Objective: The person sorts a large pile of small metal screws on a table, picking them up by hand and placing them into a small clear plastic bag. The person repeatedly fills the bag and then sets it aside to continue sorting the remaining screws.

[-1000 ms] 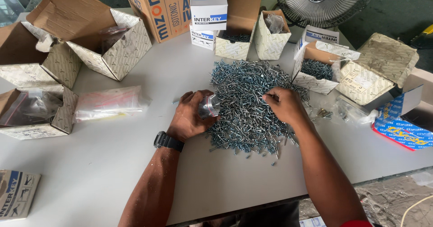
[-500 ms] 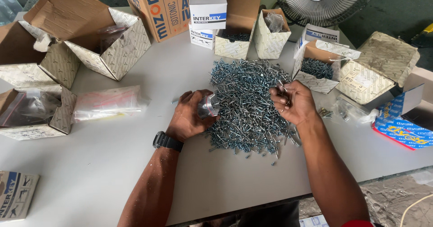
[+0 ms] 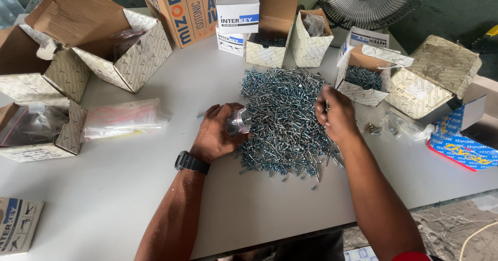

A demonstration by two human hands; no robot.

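Since a moment ago my right hand has lifted, fingers pinched on a few screws, beside my left hand gripping a small clear bag; most of the screw pile remains between them.

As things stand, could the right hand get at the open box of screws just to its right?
Probably yes. The right hand is raised over the pile of screws, pinching a few, and the open box of screws sits close beside it with its top open and nothing between them.
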